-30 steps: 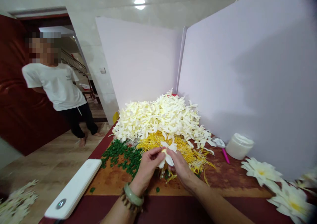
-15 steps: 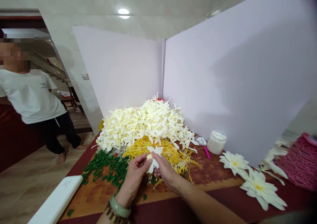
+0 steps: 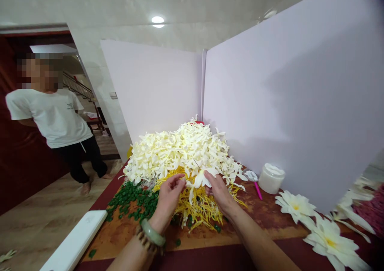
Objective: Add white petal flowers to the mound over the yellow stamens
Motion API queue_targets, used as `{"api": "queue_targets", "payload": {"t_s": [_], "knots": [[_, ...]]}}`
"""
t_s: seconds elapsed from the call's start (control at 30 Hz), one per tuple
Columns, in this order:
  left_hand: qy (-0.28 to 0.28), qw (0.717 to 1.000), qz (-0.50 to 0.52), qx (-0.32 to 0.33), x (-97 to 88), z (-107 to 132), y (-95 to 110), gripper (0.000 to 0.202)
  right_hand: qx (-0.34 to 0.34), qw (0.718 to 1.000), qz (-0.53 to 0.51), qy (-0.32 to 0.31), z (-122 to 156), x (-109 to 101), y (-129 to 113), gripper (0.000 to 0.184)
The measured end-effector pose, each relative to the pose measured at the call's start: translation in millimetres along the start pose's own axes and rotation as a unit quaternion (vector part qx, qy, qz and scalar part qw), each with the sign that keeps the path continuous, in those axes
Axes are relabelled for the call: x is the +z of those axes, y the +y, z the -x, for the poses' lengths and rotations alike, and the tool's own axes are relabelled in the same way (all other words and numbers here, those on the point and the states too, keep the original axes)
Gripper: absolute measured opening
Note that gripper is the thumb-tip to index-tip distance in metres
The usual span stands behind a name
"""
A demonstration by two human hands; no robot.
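Note:
My right hand (image 3: 217, 189) pinches a white artificial flower piece (image 3: 201, 178) between thumb and fingers, above the yellow strands. A thin dark stem or wire (image 3: 196, 164) sticks up beside its petals. My left hand (image 3: 171, 191) is just left of the flower piece, thumb and fingers curled together; whether anything is between them is too small to tell. Behind both hands rises a large heap of white petal pieces (image 3: 177, 149). Beneath them spreads a tangle of yellow stamen-like strands (image 3: 201, 213). Small green pieces (image 3: 133, 199) lie left of my left hand.
On the right stand a white jar (image 3: 271, 179) and a pink-handled tool (image 3: 258, 191), near finished white flowers (image 3: 295, 206). A long white box (image 3: 75, 239) lies at the left table edge. Pale panels (image 3: 156, 87) stand behind the heap. A person (image 3: 60, 119) stands at left.
My left hand has come off the flower piece and moved slightly left. My right hand has lifted and turned the piece to the right. The whole view has shifted a little left.

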State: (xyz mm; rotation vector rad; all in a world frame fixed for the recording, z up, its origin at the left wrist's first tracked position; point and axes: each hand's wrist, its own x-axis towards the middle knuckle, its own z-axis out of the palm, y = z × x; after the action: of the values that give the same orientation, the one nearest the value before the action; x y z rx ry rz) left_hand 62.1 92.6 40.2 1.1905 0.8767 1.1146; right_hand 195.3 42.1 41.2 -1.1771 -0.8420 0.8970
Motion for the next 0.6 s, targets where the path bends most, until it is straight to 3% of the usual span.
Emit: {"api": "queue_targets", "payload": {"t_s": [0.2,0.3,0.43,0.6], "knots": [[-0.025,0.999,-0.041,-0.022,31.4,-44,-8,0.037,0.044,0.997,-0.045,0.035,-1,-5,-6,0.027],[-0.013,0.998,-0.053,-0.027,40.7,-55,-17,0.025,0.047,0.997,-0.055,0.036,-1,-6,-5,0.032],[0.006,0.998,-0.055,-0.021,39.2,-53,-19,0.031,0.046,0.996,-0.077,0.013,-2,-9,-5,0.039],[0.008,0.999,-0.027,-0.024,19.1,-32,-2,0.035,0.045,0.997,-0.066,-0.002,-4,-13,-3,0.039]]}}
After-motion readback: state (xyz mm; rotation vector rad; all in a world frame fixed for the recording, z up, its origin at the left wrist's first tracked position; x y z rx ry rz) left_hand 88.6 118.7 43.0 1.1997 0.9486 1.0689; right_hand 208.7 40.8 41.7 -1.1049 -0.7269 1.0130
